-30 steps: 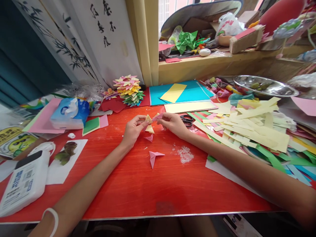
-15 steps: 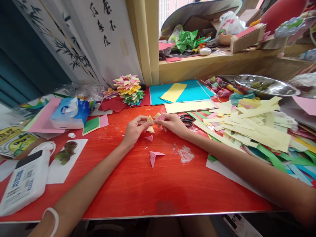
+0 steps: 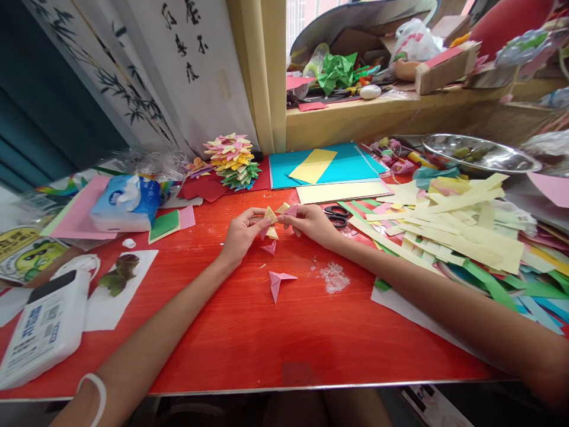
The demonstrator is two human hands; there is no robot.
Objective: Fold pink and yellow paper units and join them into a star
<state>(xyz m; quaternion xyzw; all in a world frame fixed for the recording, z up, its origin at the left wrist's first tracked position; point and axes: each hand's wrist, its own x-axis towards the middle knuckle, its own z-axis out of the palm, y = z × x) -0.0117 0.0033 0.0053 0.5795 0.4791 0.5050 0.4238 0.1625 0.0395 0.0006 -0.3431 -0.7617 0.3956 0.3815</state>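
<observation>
Folded yellow and pink paper pieces (image 3: 271, 214) are pinched between the fingers of my left hand (image 3: 242, 233) above the red table. My right hand (image 3: 311, 223), fingers closed too, grips more folded yellow and pink paper (image 3: 291, 210). The two hands almost meet, and I cannot tell how the pieces join between them. Just below lies a small pink folded paper piece (image 3: 269, 248). Nearer to me on the table is another pink folded paper piece (image 3: 280, 284), with pointed ends.
Black-handled scissors (image 3: 338, 216) lie right of my right hand. Coloured paper strips (image 3: 462, 225) heap up at the right, partly under my forearm. A layered folded-paper model (image 3: 234, 161) stands at the back. A tissue pack (image 3: 127, 203) and a white box (image 3: 47, 326) are at left.
</observation>
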